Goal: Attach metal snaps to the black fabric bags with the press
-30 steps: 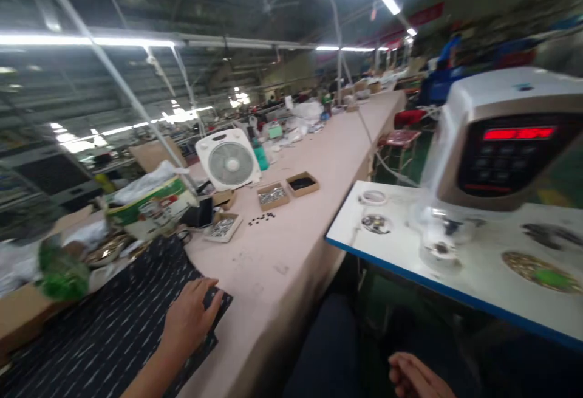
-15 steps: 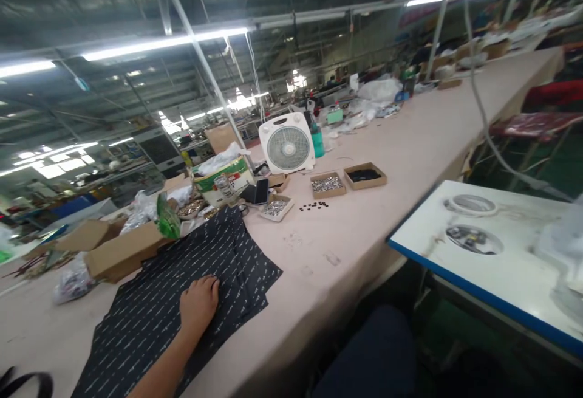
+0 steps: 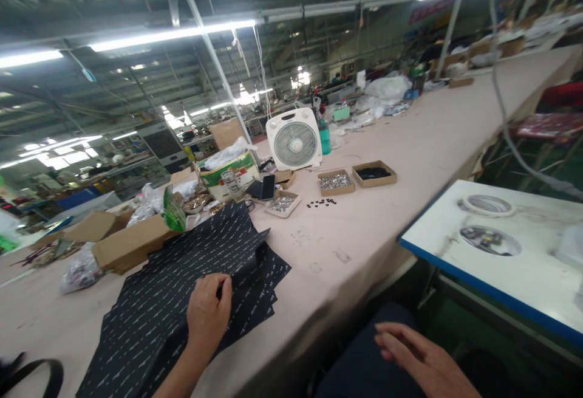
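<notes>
A stack of dark fabric pieces (image 3: pixel 173 295) with rows of white marks lies on the table at the left, its layers fanned at the edges. My left hand (image 3: pixel 210 307) is closed on the top piece, which is lifted and creased beside the fingers. The fingertips are partly hidden. Low at the right, over my dark-clothed leg (image 3: pixel 371 355), my right hand (image 3: pixel 421 358) hangs in the air. Its fingers are loosely bent, with a gap to the thumb, and nothing shows in it.
Small boxes hold silver metal pieces (image 3: pixel 336 183) and black pieces (image 3: pixel 374 173); loose black bits (image 3: pixel 322 202) lie in front. Behind stand a white fan (image 3: pixel 297 143), a phone (image 3: pixel 268 187) and a cardboard box (image 3: pixel 132 243). A white, blue-edged machine table (image 3: pixel 537 264) stands at the right.
My left hand, which lay on the fabric, now grips the top piece and has raised its edge. My right hand has come into view at the lower right.
</notes>
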`<state>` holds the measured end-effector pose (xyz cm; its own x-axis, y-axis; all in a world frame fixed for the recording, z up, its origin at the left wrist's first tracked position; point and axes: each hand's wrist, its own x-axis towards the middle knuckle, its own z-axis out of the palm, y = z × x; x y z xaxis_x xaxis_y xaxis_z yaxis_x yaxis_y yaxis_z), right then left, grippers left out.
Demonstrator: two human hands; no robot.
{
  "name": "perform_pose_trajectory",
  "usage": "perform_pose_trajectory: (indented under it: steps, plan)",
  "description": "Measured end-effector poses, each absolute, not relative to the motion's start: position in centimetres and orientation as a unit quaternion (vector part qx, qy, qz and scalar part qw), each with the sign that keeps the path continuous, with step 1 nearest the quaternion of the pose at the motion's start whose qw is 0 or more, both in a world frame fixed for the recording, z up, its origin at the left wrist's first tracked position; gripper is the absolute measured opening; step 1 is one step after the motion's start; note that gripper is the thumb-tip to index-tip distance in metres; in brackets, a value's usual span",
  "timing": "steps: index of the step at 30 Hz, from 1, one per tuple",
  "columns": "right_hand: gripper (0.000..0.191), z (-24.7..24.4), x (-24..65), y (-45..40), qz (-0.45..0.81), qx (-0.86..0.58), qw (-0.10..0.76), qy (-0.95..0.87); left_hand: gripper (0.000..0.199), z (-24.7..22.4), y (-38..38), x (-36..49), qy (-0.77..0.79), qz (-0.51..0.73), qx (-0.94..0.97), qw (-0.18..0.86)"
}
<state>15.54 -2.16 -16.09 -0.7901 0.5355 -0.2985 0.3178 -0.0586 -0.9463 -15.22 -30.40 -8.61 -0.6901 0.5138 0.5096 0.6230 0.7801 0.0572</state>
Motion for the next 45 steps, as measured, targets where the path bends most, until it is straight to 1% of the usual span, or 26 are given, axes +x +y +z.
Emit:
perform_pose_trajectory:
  steps: [2, 4, 5, 9, 12, 14, 16, 19, 20, 23, 25, 27, 28, 31, 33, 34, 36, 38, 39, 42, 44, 45]
  plan:
    - [0.067, -12.9, 11.5, -3.7, 0.701, -0.235, 0.100, -0.666, 0.024, -8.6, -29.7, -12.3, -0.877, -0.201, -0.367, 0.237]
    - [0.073, -11.2, 7.7, -5.3, 0.741, -0.192, 0.102, -0.636, 0.017, -8.9, -29.1, -9.5, -0.850, -0.248, -0.416, 0.208]
    - [0.072, -10.9, 6.1, -6.1, 0.754, -0.175, 0.102, -0.625, 0.015, -9.2, -28.8, -8.2, -0.842, -0.257, -0.437, 0.186]
    - [0.054, -11.9, 1.9, -8.4, 0.792, -0.126, 0.136, -0.581, 0.011, -10.9, -28.6, -4.8, -0.813, -0.236, -0.524, 0.095]
    - [0.037, -13.2, 1.3, -8.9, 0.734, -0.153, 0.172, -0.639, 0.012, -11.6, -28.6, -4.7, -0.792, -0.207, -0.572, 0.055]
    - [0.027, -13.6, 1.7, -8.9, 0.669, -0.166, 0.189, -0.699, 0.017, -11.3, -28.3, -6.0, -0.794, -0.198, -0.571, 0.060]
    - [0.021, -13.8, 2.2, -8.7, 0.624, -0.175, 0.189, -0.738, 0.023, -10.5, -27.5, -8.4, -0.807, -0.192, -0.551, 0.088]
    - [0.016, -13.9, 3.2, -8.2, 0.602, -0.189, 0.169, -0.757, 0.038, -9.0, -25.8, -13.2, -0.825, -0.158, -0.531, 0.114]
    - [0.015, -13.9, 3.6, -8.0, 0.601, -0.194, 0.165, -0.757, 0.045, -8.7, -25.3, -14.8, -0.833, -0.141, -0.525, 0.106]
    - [0.016, -13.7, 4.9, -6.9, 0.602, -0.208, 0.177, -0.751, 0.068, -8.3, -24.2, -18.4, -0.860, -0.083, -0.504, 0.009]
    - [0.017, -13.4, 6.3, -5.8, 0.599, -0.224, 0.196, -0.744, 0.073, -8.4, -24.1, -19.5, -0.864, -0.063, -0.498, -0.042]
    - [0.016, -13.1, 7.9, -4.5, 0.587, -0.249, 0.209, -0.741, 0.070, -8.4, -24.1, -19.6, -0.860, -0.055, -0.503, -0.070]
    - [0.016, -13.0, 8.8, -3.9, 0.579, -0.263, 0.213, -0.742, 0.065, -8.3, -24.1, -19.4, -0.854, -0.050, -0.511, -0.084]
    - [0.019, -13.3, 11.5, -1.9, 0.559, -0.294, 0.205, -0.747, 0.041, -7.5, -23.5, -17.8, -0.815, -0.048, -0.564, -0.125]
    - [0.022, -13.8, 13.2, -0.7, 0.553, -0.310, 0.191, -0.750, 0.033, -6.7, -22.7, -16.2, -0.785, -0.088, -0.594, -0.156]
    - [0.025, -13.9, 14.0, -0.2, 0.549, -0.318, 0.193, -0.749, 0.031, -6.3, -22.2, -15.4, -0.778, -0.114, -0.594, -0.172]
    - [0.038, -13.2, 15.7, 0.5, 0.529, -0.336, 0.226, -0.746, 0.029, -5.4, -21.1, -13.9, -0.779, -0.149, -0.574, -0.204]
    - [0.055, -11.2, 17.6, 0.4, 0.494, -0.343, 0.284, -0.747, 0.025, -4.7, -19.8, -12.4, -0.783, -0.143, -0.565, -0.215]
    - [0.060, -9.5, 18.6, 0.1, 0.474, -0.341, 0.312, -0.750, 0.023, -4.3, -19.1, -11.7, -0.784, -0.129, -0.571, -0.209]
    - [0.061, -3.7, 21.2, -2.3, 0.464, -0.305, 0.355, -0.752, 0.018, -3.4, -16.6, -9.3, -0.775, -0.075, -0.605, -0.165]
    - [0.062, -0.3, 21.9, -4.2, 0.484, -0.287, 0.355, -0.746, 0.017, -2.7, -14.9, -7.6, -0.769, -0.037, -0.625, -0.129]
    - [0.065, 0.7, 21.9, -4.9, 0.488, -0.290, 0.346, -0.747, 0.018, -2.3, -14.0, -6.7, -0.764, -0.026, -0.635, -0.113]
